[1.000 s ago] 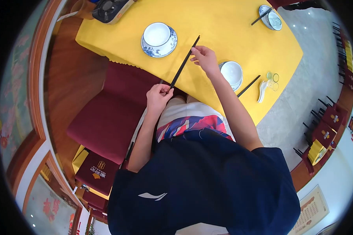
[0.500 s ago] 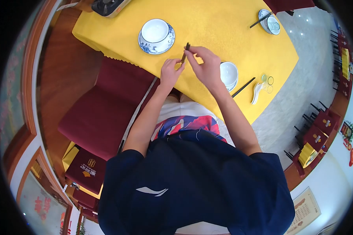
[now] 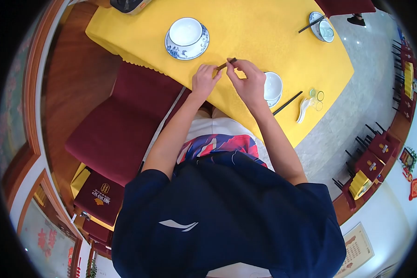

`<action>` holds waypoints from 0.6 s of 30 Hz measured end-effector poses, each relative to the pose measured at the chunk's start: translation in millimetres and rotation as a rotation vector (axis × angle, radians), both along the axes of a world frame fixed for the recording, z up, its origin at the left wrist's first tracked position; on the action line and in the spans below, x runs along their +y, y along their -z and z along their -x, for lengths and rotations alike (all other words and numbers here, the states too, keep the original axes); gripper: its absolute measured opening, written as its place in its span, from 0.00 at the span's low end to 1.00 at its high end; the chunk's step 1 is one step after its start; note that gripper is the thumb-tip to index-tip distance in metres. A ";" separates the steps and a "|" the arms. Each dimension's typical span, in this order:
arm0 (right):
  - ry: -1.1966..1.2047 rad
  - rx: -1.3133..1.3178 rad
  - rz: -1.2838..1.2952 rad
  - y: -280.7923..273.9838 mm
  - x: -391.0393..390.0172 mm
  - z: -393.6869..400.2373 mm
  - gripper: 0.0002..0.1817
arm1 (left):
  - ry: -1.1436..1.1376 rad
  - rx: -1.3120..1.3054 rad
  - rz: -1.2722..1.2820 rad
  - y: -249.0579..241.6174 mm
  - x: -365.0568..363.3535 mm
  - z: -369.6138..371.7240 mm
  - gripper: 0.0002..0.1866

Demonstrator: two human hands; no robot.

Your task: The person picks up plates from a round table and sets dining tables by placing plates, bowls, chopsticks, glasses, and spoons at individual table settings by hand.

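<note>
Over the yellow tablecloth point(image 3: 245, 32), both my hands pinch a short, dark brown stick-like piece point(image 3: 225, 64), which slants up to the right. My left hand point(image 3: 204, 81) has its fingertips closed at the lower left end. Thumb and fingers of my right hand point(image 3: 251, 85) grip the other end. Beyond my left hand, a white bowl point(image 3: 185, 31) stands on a blue-patterned plate point(image 3: 184, 52). Another white bowl point(image 3: 274, 84) is just right of my right hand, which partly covers it. Dark chopsticks point(image 3: 287, 103) and a white spoon point(image 3: 303, 111) lie farther right.
Small glasses point(image 3: 319, 96) stand near the table's right side. At the far right corner is another bowl point(image 3: 326, 32) with chopsticks point(image 3: 312, 24). A dark stove-like device point(image 3: 129, 4) sits at the far left. A maroon chair point(image 3: 113, 132) is at my left; a person's shoe point(image 3: 356, 20) shows beyond the table.
The brown piece has turned from nearly upright in view to a flatter slant. My right hand has shifted slightly right and down, and my left hand slightly up. A person's shoe has come into view.
</note>
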State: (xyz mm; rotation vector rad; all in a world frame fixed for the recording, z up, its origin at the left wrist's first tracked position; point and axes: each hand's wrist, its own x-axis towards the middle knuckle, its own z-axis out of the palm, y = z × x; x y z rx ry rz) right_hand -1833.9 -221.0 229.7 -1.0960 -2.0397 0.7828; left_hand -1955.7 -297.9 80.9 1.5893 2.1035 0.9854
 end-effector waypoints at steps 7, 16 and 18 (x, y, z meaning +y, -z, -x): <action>0.159 0.011 0.242 2.2 26.6 0.1 0.11 | -0.011 -0.009 0.022 0.2 0.2 7.2 0.11; 0.041 0.238 1.033 110.1 125.4 54.9 0.11 | -0.216 -0.163 0.074 -19.1 -39.5 71.7 0.08; 0.019 0.048 1.002 135.2 134.5 69.6 0.13 | -0.186 -0.135 0.178 -24.5 -34.6 78.4 0.08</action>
